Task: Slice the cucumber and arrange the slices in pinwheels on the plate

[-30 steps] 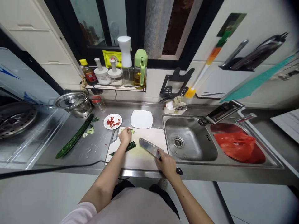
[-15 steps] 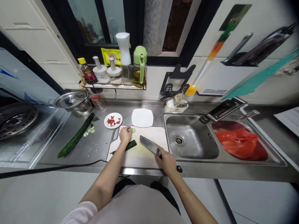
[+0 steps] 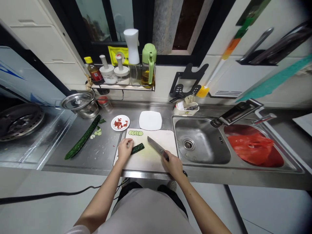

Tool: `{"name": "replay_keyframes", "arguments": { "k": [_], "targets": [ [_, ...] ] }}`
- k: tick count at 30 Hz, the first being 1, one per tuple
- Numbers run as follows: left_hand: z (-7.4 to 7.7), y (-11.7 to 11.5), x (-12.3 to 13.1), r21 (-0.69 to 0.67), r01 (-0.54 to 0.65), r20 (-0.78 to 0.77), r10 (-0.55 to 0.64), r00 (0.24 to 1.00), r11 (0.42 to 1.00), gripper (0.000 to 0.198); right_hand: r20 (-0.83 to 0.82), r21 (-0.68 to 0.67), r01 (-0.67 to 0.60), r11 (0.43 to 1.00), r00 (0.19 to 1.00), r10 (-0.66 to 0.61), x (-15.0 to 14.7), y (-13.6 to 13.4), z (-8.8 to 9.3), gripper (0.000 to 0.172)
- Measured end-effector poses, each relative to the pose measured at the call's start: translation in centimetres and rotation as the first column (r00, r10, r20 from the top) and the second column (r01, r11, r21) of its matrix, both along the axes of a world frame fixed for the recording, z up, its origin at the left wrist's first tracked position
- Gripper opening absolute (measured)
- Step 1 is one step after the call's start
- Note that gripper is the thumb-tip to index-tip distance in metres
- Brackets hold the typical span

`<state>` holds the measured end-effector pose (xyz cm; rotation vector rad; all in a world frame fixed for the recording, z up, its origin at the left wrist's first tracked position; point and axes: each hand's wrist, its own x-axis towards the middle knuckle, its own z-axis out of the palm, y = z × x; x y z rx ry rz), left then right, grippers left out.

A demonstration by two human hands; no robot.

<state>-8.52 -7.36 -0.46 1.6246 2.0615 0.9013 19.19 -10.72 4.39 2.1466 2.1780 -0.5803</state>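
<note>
My right hand (image 3: 172, 165) grips the dark handle of a kitchen knife (image 3: 156, 145), whose blade points up and left over the white cutting board (image 3: 156, 164). My left hand (image 3: 124, 150) is over the board's left side, its fingers loosely bent and a little apart. Just right of it lies a cut piece of dark green cucumber (image 3: 138, 148), its left end hidden by the hand. Along the board's far edge is a row of several round cucumber slices (image 3: 136, 133), overlapping in part.
Left of the board are a whole cucumber (image 3: 83, 138), cucumber scraps (image 3: 97, 132) and a plate of chopped red pieces (image 3: 120, 123). A white plate (image 3: 150, 120) stands behind the board. The sink (image 3: 204, 143) is at right, with a red bag (image 3: 251, 148) in its second basin.
My left hand has drawn back from the slices towards the cucumber piece, uncovering the row. The knife stays in my right hand. The view has shifted slightly.
</note>
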Motion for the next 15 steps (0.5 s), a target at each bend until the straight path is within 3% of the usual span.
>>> {"name": "replay_keyframes", "arguments": {
  "k": [3, 5, 10, 15],
  "targets": [
    [0.1, -1.5, 1.2, -0.041, 0.213, -0.101, -0.216, 0.971, 0.976, 0.022, 0.004, -0.016, 0.024, 1.0, 1.0, -0.024, -0.2, -0.1, -0.1, 0.037],
    [0.1, -1.9, 1.7, -0.079, 0.29, -0.16, -0.299, 0.941, 0.954, 0.03, 0.004, -0.036, 0.04, 0.999, 0.999, -0.039, -0.3, -0.1, -0.2, 0.039],
    [-0.2, -1.8, 2.0, -0.127, 0.345, -0.189, -0.364, 0.912, 0.93, 0.031, -0.026, -0.101, 0.045, 0.994, 0.998, -0.048, -0.6, 0.1, -0.5, 0.037],
    [-0.1, -1.6, 1.3, -0.146, 0.364, -0.111, -0.381, 0.918, 0.92, 0.03, -0.011, -0.116, -0.021, 0.993, 1.0, 0.02, -1.5, 0.1, -0.6, 0.032]
  ]
}}
